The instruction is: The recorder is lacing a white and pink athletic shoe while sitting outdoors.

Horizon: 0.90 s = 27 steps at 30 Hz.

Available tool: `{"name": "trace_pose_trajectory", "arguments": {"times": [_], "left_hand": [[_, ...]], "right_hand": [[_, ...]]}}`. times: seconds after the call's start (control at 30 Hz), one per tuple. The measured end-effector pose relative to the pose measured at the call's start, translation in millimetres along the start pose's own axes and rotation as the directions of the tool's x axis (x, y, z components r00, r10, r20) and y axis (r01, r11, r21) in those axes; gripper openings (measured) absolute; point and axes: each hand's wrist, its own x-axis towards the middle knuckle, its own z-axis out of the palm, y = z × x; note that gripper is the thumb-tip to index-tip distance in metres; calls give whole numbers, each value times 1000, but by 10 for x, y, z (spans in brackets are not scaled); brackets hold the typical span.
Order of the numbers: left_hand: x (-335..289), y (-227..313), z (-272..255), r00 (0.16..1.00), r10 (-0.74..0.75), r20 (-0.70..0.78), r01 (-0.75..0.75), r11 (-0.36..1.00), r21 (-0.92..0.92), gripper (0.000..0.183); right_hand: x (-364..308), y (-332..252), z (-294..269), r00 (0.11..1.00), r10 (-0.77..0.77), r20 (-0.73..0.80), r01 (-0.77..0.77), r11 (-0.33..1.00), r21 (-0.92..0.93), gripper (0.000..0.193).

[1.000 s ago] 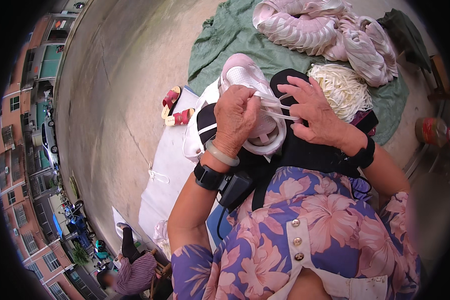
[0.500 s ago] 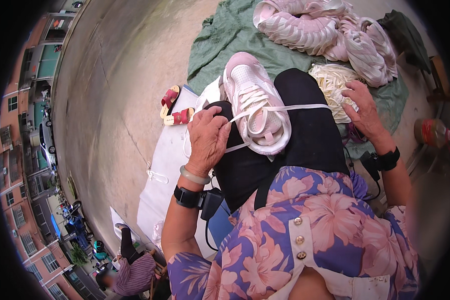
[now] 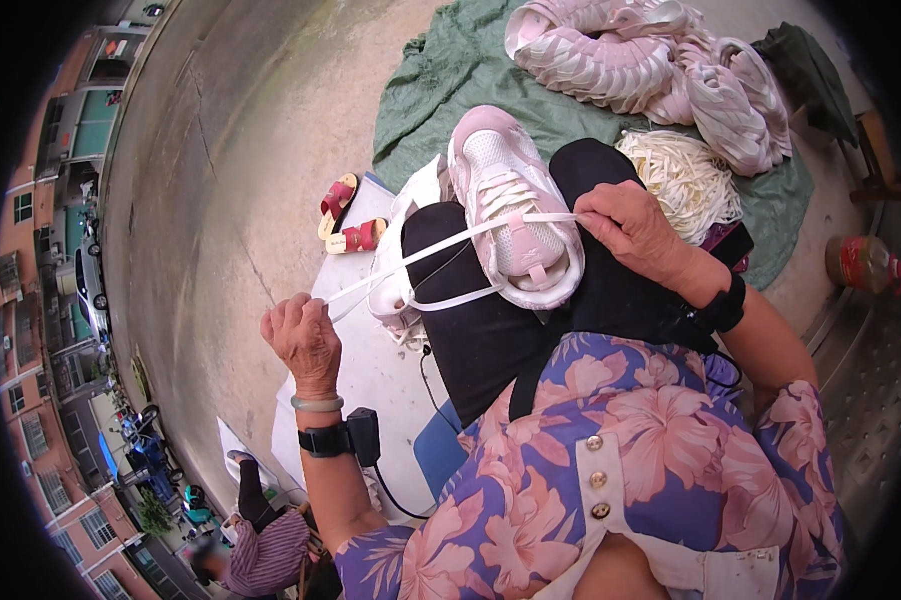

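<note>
A pink and white sneaker (image 3: 485,150) rests between my black-clad thighs, its toe pointing away from me. White cord is threaded through its upper eyelets. Across its tongue runs a flat white shoelace (image 3: 440,248), stretched taut between my two hands. Out to the left, away from the shoe, my left hand (image 3: 305,340) is closed on one part of it. Just right of the sneaker's collar, my right hand (image 3: 635,235) pinches the lace between thumb and fingers. A second loop of lace hangs by my left thigh. Another white shoe (image 3: 390,285) lies beside that thigh, partly hidden.
Beyond my right knee sits a heap of cream laces (image 3: 680,180). Strung pink-white shoes (image 3: 620,70) lie behind it on a green sheet (image 3: 440,100). Red slippers (image 3: 358,237) stand at left, near a white sheet (image 3: 310,400). A bottle (image 3: 860,265) is at right; a person (image 3: 270,545) sits lower left.
My left hand has moved left and down, away from the shoe, drawing lace out. My right hand has come in from the lace heap to the collar and grips the lace.
</note>
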Motion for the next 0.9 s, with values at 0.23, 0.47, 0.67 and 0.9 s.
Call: {"name": "trace_pose_trajectory", "arguments": {"times": [0.23, 0.47, 0.67, 0.9], "left_hand": [[-321, 134, 178, 998, -65, 25, 66, 997, -32, 11], [-529, 114, 181, 994, -99, 52, 102, 994, -48, 10], [-926, -263, 116, 963, -268, -17, 269, 962, 43, 6], [-1389, -884, -133, 867, -494, -67, 496, 868, 10, 11]], "right_hand": [[71, -14, -162, 976, 202, 82, -217, 937, 275, 12], [-6, 74, -358, 940, 268, 213, -308, 933, 186, 13], [-305, 332, -777, 999, -30, 18, 32, 994, -106, 21], [-592, 833, -1964, 965, -170, 202, 259, 750, -608, 19]]}}
